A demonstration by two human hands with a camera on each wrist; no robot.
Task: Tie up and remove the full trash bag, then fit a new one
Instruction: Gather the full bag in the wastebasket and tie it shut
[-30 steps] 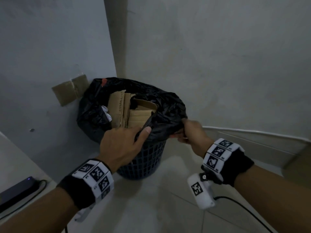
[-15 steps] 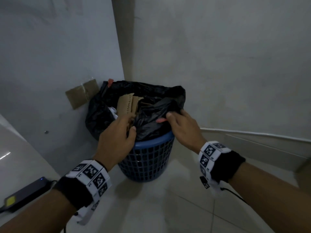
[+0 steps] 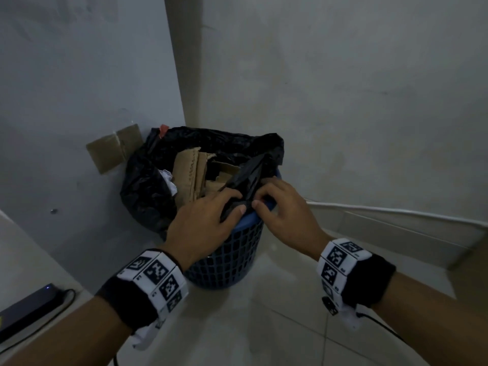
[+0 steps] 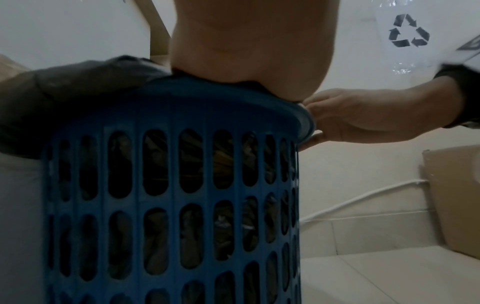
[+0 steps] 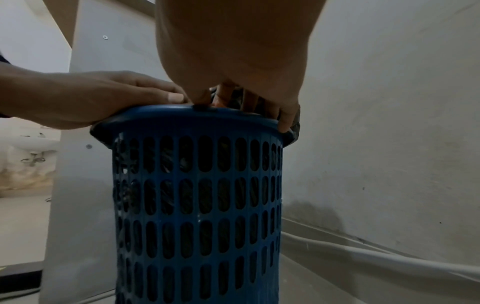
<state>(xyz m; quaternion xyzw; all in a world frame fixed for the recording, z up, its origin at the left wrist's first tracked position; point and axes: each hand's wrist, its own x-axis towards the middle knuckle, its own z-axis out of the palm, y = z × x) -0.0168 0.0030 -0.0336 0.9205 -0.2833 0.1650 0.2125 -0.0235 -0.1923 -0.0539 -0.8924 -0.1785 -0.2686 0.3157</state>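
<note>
A blue slotted basket (image 3: 232, 254) stands in the corner, lined with a full black trash bag (image 3: 148, 191). Cardboard pieces (image 3: 190, 175) stick out of the top. My left hand (image 3: 232, 204) and right hand (image 3: 261, 202) meet at the near rim. Each grips a bunched fold of the bag's edge, which stands up between them. The near rim (image 4: 168, 115) is bare blue plastic, while the bag still drapes over the left side (image 4: 64, 88). In the right wrist view my fingers (image 5: 246, 98) curl into the black plastic just behind the rim (image 5: 182, 111), with the left hand (image 5: 103, 96) beside them.
Walls close in behind and to the right of the basket. Brown patches (image 3: 113, 149) are stuck on the left wall. A dark device with a cable (image 3: 29, 305) lies at the lower left, and a white cable (image 3: 396, 212) runs along the skirting. A cardboard box (image 4: 454, 195) stands to the right.
Both hands have drawn the bag's near edge up off the rim and come together, baring the blue rim. The cardboard shows again as the fold stands narrower.
</note>
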